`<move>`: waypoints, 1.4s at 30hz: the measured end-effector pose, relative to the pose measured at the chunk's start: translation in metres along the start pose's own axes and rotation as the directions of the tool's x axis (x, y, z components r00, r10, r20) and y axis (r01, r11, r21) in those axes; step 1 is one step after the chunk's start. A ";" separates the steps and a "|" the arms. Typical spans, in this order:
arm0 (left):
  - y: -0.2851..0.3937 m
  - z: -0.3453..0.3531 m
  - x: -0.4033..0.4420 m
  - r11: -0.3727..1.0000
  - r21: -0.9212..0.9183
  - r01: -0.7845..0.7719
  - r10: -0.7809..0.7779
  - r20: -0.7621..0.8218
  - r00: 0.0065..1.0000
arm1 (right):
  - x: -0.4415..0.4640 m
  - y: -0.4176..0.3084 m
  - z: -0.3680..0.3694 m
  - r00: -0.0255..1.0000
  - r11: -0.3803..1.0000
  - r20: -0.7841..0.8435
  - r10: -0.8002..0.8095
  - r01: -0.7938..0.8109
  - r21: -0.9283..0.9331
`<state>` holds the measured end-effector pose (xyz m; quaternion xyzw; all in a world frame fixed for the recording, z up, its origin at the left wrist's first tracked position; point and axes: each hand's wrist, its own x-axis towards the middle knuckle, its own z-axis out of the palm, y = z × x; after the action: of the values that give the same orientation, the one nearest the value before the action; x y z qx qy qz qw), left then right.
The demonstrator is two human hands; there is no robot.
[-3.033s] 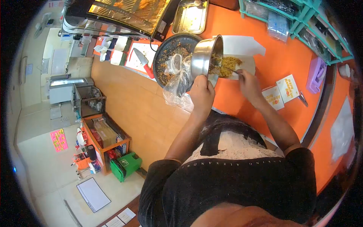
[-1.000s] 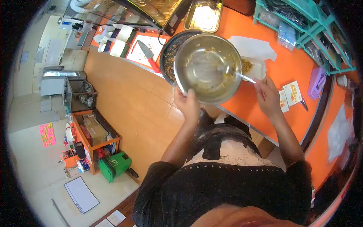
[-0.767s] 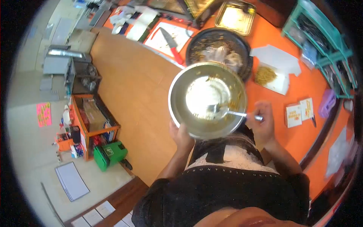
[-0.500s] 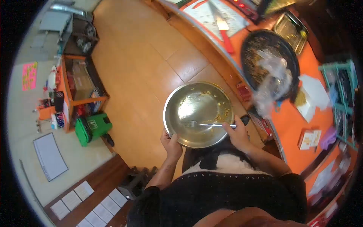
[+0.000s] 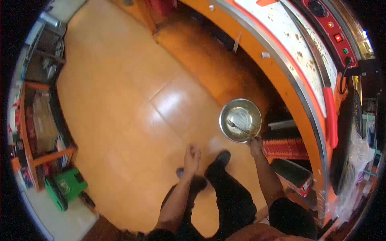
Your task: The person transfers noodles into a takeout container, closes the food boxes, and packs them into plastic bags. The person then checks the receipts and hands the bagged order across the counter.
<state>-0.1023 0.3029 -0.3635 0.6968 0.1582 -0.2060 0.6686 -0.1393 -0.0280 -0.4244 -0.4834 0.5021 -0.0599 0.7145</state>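
Note:
Low beside the orange counter, a shiny steel bowl [image 5: 242,113] hangs out over the floor. My right hand [image 5: 256,145] grips its near rim. A fork [image 5: 237,127] lies inside the bowl, its handle reaching to my right hand's fingers; bits of yellowish food cling to the wall near there. My left hand [image 5: 193,158] is apart from the bowl, above the tiled floor, with its fingers curled in and nothing seen in them.
On the counter at right, a red-handled knife [image 5: 330,116] lies on a stained white board [image 5: 299,50]. Behind it is a red control panel [image 5: 335,30] with lit lamps. A dark box [image 5: 291,174] sits under the counter; a green bin [image 5: 66,186] stands left.
The bowl has moved down and right, toward the space under the counter. My left hand has let go of its rim. The view has shifted, bringing the counter's edge closer.

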 end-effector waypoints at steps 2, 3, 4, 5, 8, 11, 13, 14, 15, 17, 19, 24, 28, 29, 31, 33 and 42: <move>-0.037 -0.029 0.003 0.988 0.103 0.116 -0.125 0.085 0.989 | 0.080 0.030 -0.019 0.997 0.995 0.008 -0.072 0.071 0.067; -0.058 -0.051 -0.006 0.969 0.240 0.065 -0.100 0.136 0.986 | 0.103 0.039 -0.016 0.994 0.988 0.025 -0.105 0.101 0.115; -0.068 -0.071 -0.014 0.927 0.376 0.008 -0.082 0.182 0.980 | 0.081 0.003 0.010 0.908 0.889 -0.017 -0.419 0.406 -0.214; -0.052 -0.079 -0.025 0.938 0.341 0.060 -0.123 0.168 0.978 | 0.084 -0.007 0.019 0.877 0.840 -0.054 -0.477 0.436 -0.324; -0.011 -0.115 -0.062 0.804 0.563 0.192 -0.295 0.099 0.950 | 0.113 0.001 0.011 0.938 0.852 -0.013 -0.346 0.308 -0.423; 0.043 -0.141 -0.086 0.777 0.624 0.089 -0.185 0.091 0.978 | 0.091 -0.003 0.017 0.976 0.761 0.128 -0.177 0.219 -0.611; 0.096 -0.149 -0.086 0.764 0.643 0.056 -0.167 0.114 0.979 | 0.003 -0.003 0.039 0.965 0.725 0.229 -0.126 0.247 -0.643; 0.175 -0.124 -0.097 0.797 0.595 0.099 -0.229 0.147 0.962 | -0.052 -0.003 0.056 0.943 0.743 0.306 -0.130 0.297 -0.599; 0.206 -0.118 -0.087 0.810 0.581 0.082 -0.231 0.188 0.955 | -0.109 -0.014 0.071 0.898 0.766 0.406 -0.171 0.380 -0.519; 0.286 -0.104 -0.092 0.852 0.523 0.007 -0.173 0.269 0.948 | -0.232 -0.048 0.103 0.771 0.802 0.595 -0.226 0.494 -0.336; 0.364 -0.063 -0.082 0.891 0.431 -0.140 -0.038 0.377 0.925 | -0.345 -0.212 0.095 0.721 0.790 0.675 -0.158 0.503 -0.351; 0.449 0.007 -0.019 0.883 0.224 -0.413 0.210 0.598 0.773 | -0.386 -0.409 0.015 0.629 0.681 -0.360 -0.689 0.391 -0.619; 0.565 0.102 -0.029 0.923 0.152 -0.354 0.137 0.729 0.671 | -0.323 -0.489 -0.095 0.316 0.223 -0.275 -0.908 -0.190 -0.956; 0.583 0.124 -0.041 0.924 0.135 -0.358 0.133 0.764 0.631 | -0.328 -0.490 -0.093 0.319 0.210 -0.264 -0.910 -0.195 -0.958; 0.616 0.173 -0.059 0.860 0.031 -0.509 0.252 0.842 0.476 | -0.326 -0.498 -0.076 0.418 0.181 -0.203 -0.886 -0.092 -0.979; 0.619 0.223 -0.084 0.772 -0.042 -0.635 0.303 0.902 0.308 | -0.353 -0.504 -0.011 0.316 0.203 -0.162 -0.935 0.103 -0.974; 0.653 0.259 -0.073 0.672 -0.062 -0.738 0.194 0.977 0.094 | -0.407 -0.533 0.122 0.138 0.325 -0.301 -0.944 0.558 -0.764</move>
<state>0.1386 0.0121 0.2333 0.5764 -0.5595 -0.3677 0.4685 -0.0307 0.0014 0.2480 -0.7613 0.3986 -0.4850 0.1623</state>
